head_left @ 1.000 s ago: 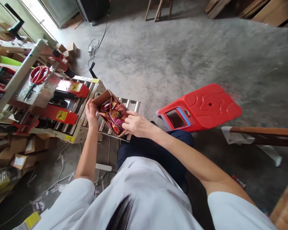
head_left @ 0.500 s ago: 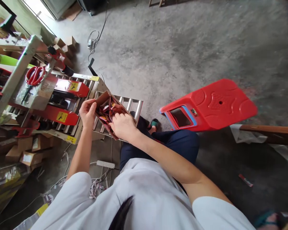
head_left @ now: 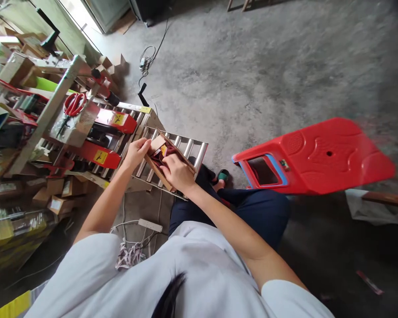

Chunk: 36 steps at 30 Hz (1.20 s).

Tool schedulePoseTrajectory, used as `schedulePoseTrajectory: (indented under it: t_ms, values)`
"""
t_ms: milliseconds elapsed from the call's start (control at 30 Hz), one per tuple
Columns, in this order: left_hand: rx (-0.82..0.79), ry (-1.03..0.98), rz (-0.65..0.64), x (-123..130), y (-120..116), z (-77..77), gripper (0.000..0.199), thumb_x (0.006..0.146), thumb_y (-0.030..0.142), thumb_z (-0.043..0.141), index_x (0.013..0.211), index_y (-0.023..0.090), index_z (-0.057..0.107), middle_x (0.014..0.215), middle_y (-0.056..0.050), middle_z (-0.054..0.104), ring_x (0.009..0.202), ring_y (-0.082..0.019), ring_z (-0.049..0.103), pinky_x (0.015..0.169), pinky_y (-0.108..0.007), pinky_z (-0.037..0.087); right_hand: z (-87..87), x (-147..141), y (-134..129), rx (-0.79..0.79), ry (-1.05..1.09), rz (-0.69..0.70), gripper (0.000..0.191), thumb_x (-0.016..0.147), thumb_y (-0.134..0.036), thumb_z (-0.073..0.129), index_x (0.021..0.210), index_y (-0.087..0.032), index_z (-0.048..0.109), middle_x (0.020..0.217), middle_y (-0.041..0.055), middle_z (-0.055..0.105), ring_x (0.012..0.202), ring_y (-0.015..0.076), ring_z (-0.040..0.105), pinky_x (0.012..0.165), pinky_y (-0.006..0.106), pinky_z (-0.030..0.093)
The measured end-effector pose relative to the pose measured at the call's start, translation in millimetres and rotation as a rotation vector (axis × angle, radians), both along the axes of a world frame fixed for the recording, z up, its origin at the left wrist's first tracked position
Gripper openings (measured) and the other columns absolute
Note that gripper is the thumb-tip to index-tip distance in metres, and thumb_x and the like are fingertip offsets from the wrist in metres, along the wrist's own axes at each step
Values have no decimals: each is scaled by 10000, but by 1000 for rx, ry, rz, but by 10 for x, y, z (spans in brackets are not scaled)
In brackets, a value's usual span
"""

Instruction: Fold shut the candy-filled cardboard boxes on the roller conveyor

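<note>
The bare left grip (head_left: 138, 152) holds an open brown cardboard box (head_left: 157, 143) over a silvery metal roller conveyor (head_left: 188, 148); the bare right grip (head_left: 178, 173) touches dark-red packets (head_left: 170, 150) inside. A red plastic stool (head_left: 310, 161) stands nearby.

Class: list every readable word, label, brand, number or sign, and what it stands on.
No words or numbers are legible.
Yellow signs on the red machine guards: black symbols, no readable words.
White label on a carton: too blurred.
Label on the red stool: too small.

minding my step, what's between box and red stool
Past the cardboard box, the head view shows roller conveyor, navy trouser leg, green sandal and concrete floor.
</note>
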<state>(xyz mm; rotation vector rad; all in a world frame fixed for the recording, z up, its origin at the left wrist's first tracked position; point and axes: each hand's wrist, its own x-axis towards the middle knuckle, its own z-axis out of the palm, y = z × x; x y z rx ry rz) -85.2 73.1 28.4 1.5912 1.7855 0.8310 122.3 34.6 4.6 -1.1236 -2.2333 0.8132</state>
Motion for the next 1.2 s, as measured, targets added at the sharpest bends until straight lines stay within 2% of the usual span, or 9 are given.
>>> schedulePoseTrajectory:
  t_ms: [200,367,567,700,833,933,1067,1133,1200]
  values:
    - [62,49,105,120,-37,-57,313,903,442,497,864,178,660,629,12,553,594,-131,509,581,-243,361,-86,-62,55,78,119,60,407,988,-127,395,1363,-86,547,1484,161,482,1434,242,380,1232,414,292]
    - [52,298,191,235,21,-110,277,938,394,488,975,181,661,824,-52,652,800,-197,590,761,-300,440,-173,-105,226,-113,-67,223,403,939,-47,435,1299,-44,616,1363,214,584,1340,274,496,1187,437,346]
    - [29,631,251,436,48,-184,424,951,334,480,1322,142,551,1299,-205,570,1206,-363,492,1028,-501,382,-128,25,308,-202,203,232,367,940,-55,422,1144,-137,716,1258,106,682,1223,169,610,1102,298,443]
    - [30,654,246,486,25,-227,430,962,334,448,1345,166,544,1320,-189,565,1285,-360,440,1152,-565,233,173,164,127,-29,382,66,414,972,-113,390,1284,-187,651,1431,90,570,1408,186,448,1199,383,359]
    - [135,630,249,471,83,-306,438,951,286,445,1368,187,534,1313,-170,583,1366,-335,382,1214,-580,-16,382,293,57,44,230,-171,568,975,-259,490,1527,-170,389,1538,137,438,1494,312,287,1234,580,216]
    - [177,468,343,384,125,-378,546,934,233,429,1475,165,410,1293,-176,608,1317,-315,456,1218,-576,45,230,235,-86,-41,27,-65,793,902,-340,639,1552,-48,292,1540,245,398,1470,401,301,1218,609,202]
    - [361,254,517,381,-56,-443,577,964,232,309,1536,176,266,1468,-160,484,1397,-244,412,1214,-492,205,-31,98,-332,-43,-60,31,809,901,-436,636,1536,-44,324,1625,227,219,1522,404,138,1245,571,96]
    - [387,249,409,517,-289,-442,559,1001,325,271,1543,191,252,1556,-149,383,1471,-238,320,1226,-480,194,-61,130,-333,-75,-24,38,794,879,-391,664,1523,-45,356,1625,227,212,1527,394,118,1249,563,60]
    - [334,289,103,719,-565,-416,614,1013,475,260,1566,212,214,1599,-138,322,1516,-260,235,1245,-495,143,-58,270,-227,-171,102,113,772,797,-277,728,1477,-56,437,1608,223,271,1525,385,142,1254,548,68]
